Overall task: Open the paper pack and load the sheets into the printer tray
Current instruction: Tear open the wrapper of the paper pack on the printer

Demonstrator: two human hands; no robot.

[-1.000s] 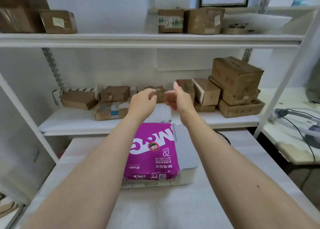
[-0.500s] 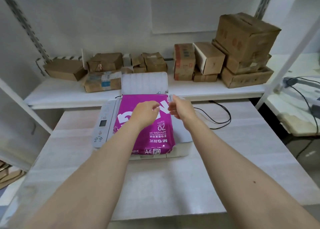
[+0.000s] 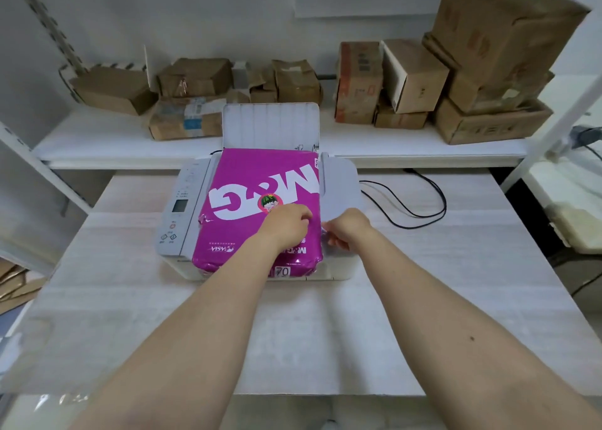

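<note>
A magenta paper pack (image 3: pixel 254 175) in its sealed wrapper lies flat on top of a white printer (image 3: pixel 182 208). Behind the pack, the printer's rear paper tray (image 3: pixel 270 126) stands upright with no sheets in it. My left hand (image 3: pixel 286 226) lies on the near right part of the pack's top, its fingers bent down onto the wrapper. At the pack's right edge, my right hand (image 3: pixel 347 229) pinches the wrapper's side. Both forearms reach in from below.
The printer sits on a pale wooden table (image 3: pixel 130 299). A black cable (image 3: pixel 423 201) loops on the table to its right. Behind it, a white shelf (image 3: pixel 97 149) carries several cardboard boxes (image 3: pixel 407 77). A white shelf post (image 3: pixel 550 129) rises at the right.
My view has tilted down from the shelves to the printer. Both hands came down from mid-air onto the pack and now sit nearer its front right corner.
</note>
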